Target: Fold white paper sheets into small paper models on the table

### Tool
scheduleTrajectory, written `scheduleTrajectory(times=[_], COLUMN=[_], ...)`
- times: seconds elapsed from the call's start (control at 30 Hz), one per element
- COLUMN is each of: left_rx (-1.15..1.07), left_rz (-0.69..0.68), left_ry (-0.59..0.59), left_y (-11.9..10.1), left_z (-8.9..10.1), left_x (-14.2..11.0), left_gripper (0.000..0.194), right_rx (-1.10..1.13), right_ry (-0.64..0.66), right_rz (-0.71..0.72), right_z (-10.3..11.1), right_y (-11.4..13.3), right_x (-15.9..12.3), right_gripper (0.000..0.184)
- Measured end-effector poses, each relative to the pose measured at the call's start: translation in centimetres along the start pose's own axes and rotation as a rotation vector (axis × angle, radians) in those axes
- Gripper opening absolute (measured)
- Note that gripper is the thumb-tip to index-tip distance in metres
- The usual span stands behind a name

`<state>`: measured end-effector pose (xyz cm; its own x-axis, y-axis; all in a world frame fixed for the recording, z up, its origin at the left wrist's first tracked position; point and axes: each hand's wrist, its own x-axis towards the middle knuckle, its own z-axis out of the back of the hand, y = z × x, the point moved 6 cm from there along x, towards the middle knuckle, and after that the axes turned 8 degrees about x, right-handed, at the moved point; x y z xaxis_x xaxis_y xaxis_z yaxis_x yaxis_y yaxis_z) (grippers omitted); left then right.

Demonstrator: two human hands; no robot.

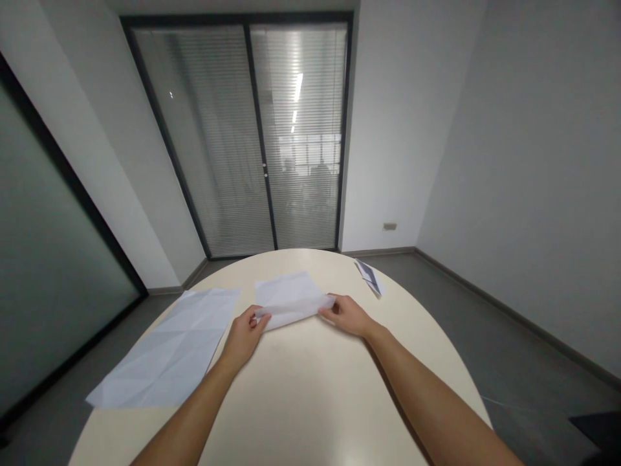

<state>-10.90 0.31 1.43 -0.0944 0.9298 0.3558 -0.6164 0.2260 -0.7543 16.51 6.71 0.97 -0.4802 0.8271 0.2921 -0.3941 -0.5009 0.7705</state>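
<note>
Between my two hands lies a white sheet of paper [286, 291], its near edge folded up and over in a flap. My left hand [246, 333] pinches the flap's left end, with the thumb on top. At the right end, my right hand [347, 314] grips the same flap between thumb and fingers. The far part of the sheet rests flat on the table. To the left of my left hand is a larger white sheet [174, 349] with crease lines across it, apart from the one I hold.
A round cream table [301, 401] carries the papers. Near its far right edge lies a small folded paper piece [369, 278], white and dark. Beyond the table stand glass panels with blinds [305, 194]. A dark object [596, 430] shows at the lower right.
</note>
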Motion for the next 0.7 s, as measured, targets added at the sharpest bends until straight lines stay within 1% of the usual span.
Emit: scheduleTrajectory(times=[0.13,0.23,0.33,0.53,0.7], left_rx=[-0.012,-0.095,-0.156,-0.062,-0.038], left_rz=[0.047,0.064,0.038,-0.018,-0.001], left_ry=[-0.043,0.009,0.055,0.059,0.035], left_y=[0.6,1.2,1.6,1.8,1.8], left_z=[-0.1,-0.8,-1.4,-1.3,-1.1], left_x=[0.2,0.2,0.2,0.2,0.1], left_gripper=[0.036,0.035,0.031,0.031,0.029], right_rx=[-0.006,0.016,0.042,0.129,0.163], right_ry=[-0.038,-0.088,-0.12,-0.162,-0.167], right_rz=[-0.047,-0.053,-0.062,-0.043,-0.011], right_z=[0.0,0.2,0.4,0.7,0.6], right_y=[-1.2,-1.6,-1.5,-1.1,-1.1], right_x=[0.3,0.4,0.5,0.7,0.7], right_gripper=[0.04,0.042,0.044,0.042,0.042])
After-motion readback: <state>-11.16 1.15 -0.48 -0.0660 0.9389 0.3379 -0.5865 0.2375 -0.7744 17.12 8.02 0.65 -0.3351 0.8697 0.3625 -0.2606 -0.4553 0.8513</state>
